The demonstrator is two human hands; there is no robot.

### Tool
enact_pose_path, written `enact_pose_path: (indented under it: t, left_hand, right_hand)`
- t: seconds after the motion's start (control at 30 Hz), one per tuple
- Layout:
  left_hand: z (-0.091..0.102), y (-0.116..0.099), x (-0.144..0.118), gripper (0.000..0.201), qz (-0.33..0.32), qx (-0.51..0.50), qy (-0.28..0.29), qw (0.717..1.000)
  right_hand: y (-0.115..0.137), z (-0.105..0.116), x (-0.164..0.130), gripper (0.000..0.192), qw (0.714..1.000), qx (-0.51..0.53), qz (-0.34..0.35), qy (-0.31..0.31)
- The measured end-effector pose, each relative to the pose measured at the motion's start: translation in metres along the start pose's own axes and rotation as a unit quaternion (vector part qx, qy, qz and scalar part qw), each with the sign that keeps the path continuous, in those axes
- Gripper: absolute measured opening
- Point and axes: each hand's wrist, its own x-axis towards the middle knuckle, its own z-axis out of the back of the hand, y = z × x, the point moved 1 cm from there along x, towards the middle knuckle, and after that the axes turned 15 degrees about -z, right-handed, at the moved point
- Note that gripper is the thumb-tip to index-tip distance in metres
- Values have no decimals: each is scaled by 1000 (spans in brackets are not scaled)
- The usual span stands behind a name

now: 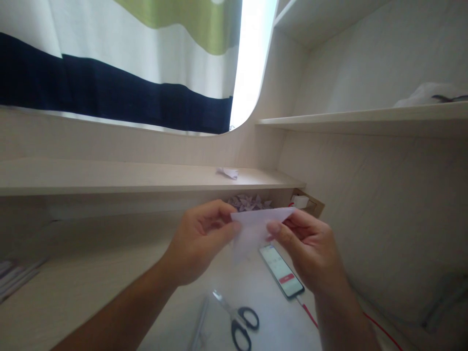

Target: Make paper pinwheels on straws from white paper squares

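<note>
Above the desk, a small sheet of pale paper [252, 231] is stretched between my two hands. My left hand [204, 239] pinches its upper left corner between thumb and fingers. At the upper right edge, my right hand [305, 239] grips it the same way, thumb on the near face. Below the paper lie scissors [237, 319] with dark handles, blades pointing away. A phone [281, 273] with a lit screen rests under my right hand, a red cable [310, 314] plugged into its near end.
Folded paper pieces [250, 202] are heaped under the low shelf [146, 178], and a folded paper [227, 173] sits on it. A power socket with a white plug [300, 201] is at the right. Papers [18, 278] lie at the left. A clear, thin object [199, 324] is beside the scissors.
</note>
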Motion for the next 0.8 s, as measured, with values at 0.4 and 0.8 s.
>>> enact_pose_path:
  t: [0.4, 0.8]
  left_hand:
    - [-5, 0, -1, 7, -12, -33, -56, 998]
    - [-1, -1, 4, 7, -28, 1, -77, 997]
  right_hand:
    - [-5, -20, 5, 24, 989, 33, -89, 115]
    - [-16, -12, 13, 25, 989, 26, -87, 116]
